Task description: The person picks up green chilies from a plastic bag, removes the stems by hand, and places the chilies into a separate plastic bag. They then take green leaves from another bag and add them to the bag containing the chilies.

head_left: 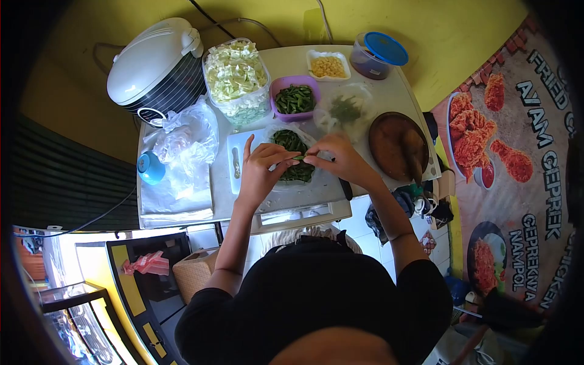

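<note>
Two pinches on one slim green piece (pixel 298 157)

The left hand (pixel 258 169) and the right hand (pixel 340 159) meet on the nearer side of the purple tub (pixel 296 116), thumb and fingers of each pinching the green piece from opposite ends. Neither hand is released or clenched; both grips look light. The piece is held above a dark green heap (pixel 289 141) in clear plastic, which sits nearer the person than the tub. The work in hand seems to be handling greens one piece at a time, probably breaking or trimming by finger (no knife shows in either hand). From this pose, the next move calls for a steady two-sided pinch, with the fingertips over the heap so that nothing drops beside it.

The piece looks small, narrow and brighter than the heap, and is partly covered by fingertips; whether it is whole or already split is too small to tell. It would likely handle as firm but easily snapped.

Inside the tub lie similar short green cuts. Left of the tub stands a tall clear container (pixel 242 111) of chopped pale leaves; right of it, a plastic bag (pixel 359 97) holds more greenery, with a brown mortar (pixel 383 155) beyond.
</note>
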Demonstrator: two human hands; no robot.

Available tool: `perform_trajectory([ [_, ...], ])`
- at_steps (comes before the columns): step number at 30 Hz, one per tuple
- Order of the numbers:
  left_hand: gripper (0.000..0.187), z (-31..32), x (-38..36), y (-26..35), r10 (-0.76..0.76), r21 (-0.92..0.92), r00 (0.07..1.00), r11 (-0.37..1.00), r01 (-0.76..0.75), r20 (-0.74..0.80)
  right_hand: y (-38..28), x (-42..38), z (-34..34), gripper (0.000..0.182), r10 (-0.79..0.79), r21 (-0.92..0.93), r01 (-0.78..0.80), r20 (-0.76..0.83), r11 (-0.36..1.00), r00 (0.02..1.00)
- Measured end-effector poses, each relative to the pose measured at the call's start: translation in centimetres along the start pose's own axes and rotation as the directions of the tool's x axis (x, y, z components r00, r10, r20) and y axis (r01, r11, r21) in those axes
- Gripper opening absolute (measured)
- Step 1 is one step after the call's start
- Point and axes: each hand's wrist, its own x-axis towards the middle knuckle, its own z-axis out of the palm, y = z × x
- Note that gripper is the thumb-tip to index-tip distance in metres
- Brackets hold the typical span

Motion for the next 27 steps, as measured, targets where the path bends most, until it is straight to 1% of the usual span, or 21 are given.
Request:
perform_trajectory([
  [1,0.020,-0.1,0.1,0.2,0.005,-0.020,0.999,1.000,-0.004,0.034,0.1,0.0,-0.2,0.015,0.032,0.058,-0.032,0.011,0.998,0.999],
  [2,0.020,-0.1,0.2,0.3,0.010,-0.041,0.998,0.999,-0.008,0.067,0.2,0.0,-0.4,0.015,0.030,0.057,-0.030,0.011,0.998,0.999],
  [3,0.020,-0.1,0.2,0.2,0.011,-0.041,0.998,0.999,-0.009,0.066,0.2,-0.1,-0.6,0.015,0.017,0.051,-0.018,0.026,0.999,1.000],
  [5,0.019,0.0,0.2,-0.4,0.024,-0.096,0.990,0.995,-0.011,0.136,0.2,-0.1,-0.8,0.014,0.004,0.044,-0.006,0.039,0.999,0.999],
  [7,0.018,-0.2,0.5,-0.6,0.042,-0.106,0.990,0.994,-0.027,0.138,0.1,-0.2,-0.9,0.013,-0.039,0.092,0.035,0.047,0.995,0.998],
  [9,0.017,-0.5,0.8,-0.3,0.063,-0.117,0.988,0.992,-0.046,0.141,0.3,-0.2,-1.0,0.014,-0.014,0.126,0.010,0.032,0.992,0.999],
  [11,0.017,-0.8,1.3,0.4,0.084,-0.031,0.994,0.996,-0.082,0.065,0.3,-0.2,-0.9,0.014,0.011,0.161,-0.014,0.016,0.987,1.000],
  [12,0.017,-0.5,1.4,0.7,0.087,-0.031,0.994,0.996,-0.085,0.065,0.2,-0.2,-0.8,0.015,0.023,0.113,-0.012,-0.092,0.994,0.996],
  [13,0.016,0.1,1.4,1.1,0.078,0.016,0.997,0.997,-0.078,-0.021,0.1,-0.3,-0.7,0.016,0.028,0.065,-0.016,-0.198,0.998,0.980],
  [14,0.015,0.6,1.6,1.5,0.073,0.063,0.992,0.996,-0.067,-0.107,0.1,-0.3,-0.4,0.016,0.026,0.063,-0.014,-0.200,0.998,0.979],
  [15,0.015,1.2,1.7,1.8,0.076,0.063,0.991,0.996,-0.070,-0.109,0.2,-0.4,-0.1,0.017,0.034,0.032,-0.026,-0.293,0.999,0.956],
  [16,0.013,1.9,1.8,2.0,0.053,0.059,0.987,0.997,-0.045,-0.154,0.3,-0.4,0.1,0.017,0.040,0.002,-0.042,-0.382,0.999,0.923],
  [17,0.012,2.6,2.0,2.2,0.031,0.053,0.979,0.998,-0.021,-0.199,0.5,-0.5,0.1,0.017,0.038,-0.001,-0.042,-0.384,0.999,0.922],
  [19,0.011,3.4,2.3,2.4,0.028,0.027,0.977,0.999,-0.022,-0.212,0.6,-0.6,-0.1,0.016,-0.021,-0.117,-0.037,-0.455,0.992,0.890],
  [20,0.012,3.6,2.7,2.4,0.022,0.025,0.976,1.000,-0.017,-0.215,0.6,-0.5,-0.4,0.016,-0.022,-0.120,-0.037,-0.456,0.992,0.890],
  [22,0.012,3.6,3.8,2.4,0.019,0.020,0.976,1.000,-0.015,-0.219,0.7,-0.4,-1.4,0.015,-0.026,-0.116,-0.042,-0.528,0.992,0.849],
  [23,0.013,3.5,4.8,2.2,0.022,0.033,0.956,0.999,-0.012,-0.293,0.9,-0.3,-1.9,0.015,-0.026,-0.119,-0.043,-0.529,0.992,0.848],
  [24,0.013,3.3,5.8,1.9,0.024,0.046,0.930,0.999,-0.007,-0.366,1.2,0.1,-2.6,0.013,0.021,-0.096,-0.095,-0.582,0.991,0.813],
  [25,0.013,3.3,6.9,1.2,0.024,0.045,0.931,0.999,-0.009,-0.365,1.7,0.4,-3.3,0.012,0.068,-0.070,-0.144,-0.631,0.987,0.773],
  [26,0.018,3.4,8.2,0.3,0.062,0.111,0.929,0.994,-0.023,-0.366,2.6,0.7,-4.0,0.012,0.069,-0.072,-0.146,-0.631,0.987,0.772],
  [27,0.023,3.5,9.1,-0.5,0.101,0.177,0.926,0.983,-0.038,-0.364,3.9,0.9,-4.7,0.014,0.074,-0.114,-0.175,-0.593,0.978,0.802],
])
